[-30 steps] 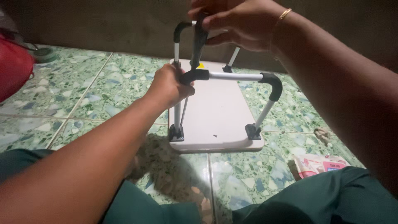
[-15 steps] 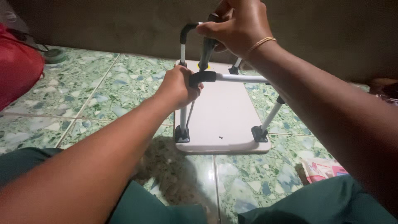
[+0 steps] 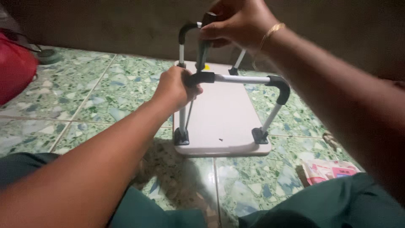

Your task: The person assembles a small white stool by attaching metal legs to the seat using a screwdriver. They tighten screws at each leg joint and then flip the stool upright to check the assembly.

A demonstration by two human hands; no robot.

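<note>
Green speckled floor tiles (image 3: 105,90) carry a small white folding table (image 3: 219,118), lying upside down with its metal legs pointing up, likely so the underside can be reached. Left hand (image 3: 175,88) is closed around the near leg frame (image 3: 242,79) at its left black corner, steadying it. Right hand (image 3: 236,19) pinches the dark handle of a slim tool (image 3: 202,50) standing upright above the table's far left corner, beside the far leg frame (image 3: 182,38). Red bag (image 3: 14,69) sits at the left; a pink packet (image 3: 329,171) lies near the table's near right corner
</note>
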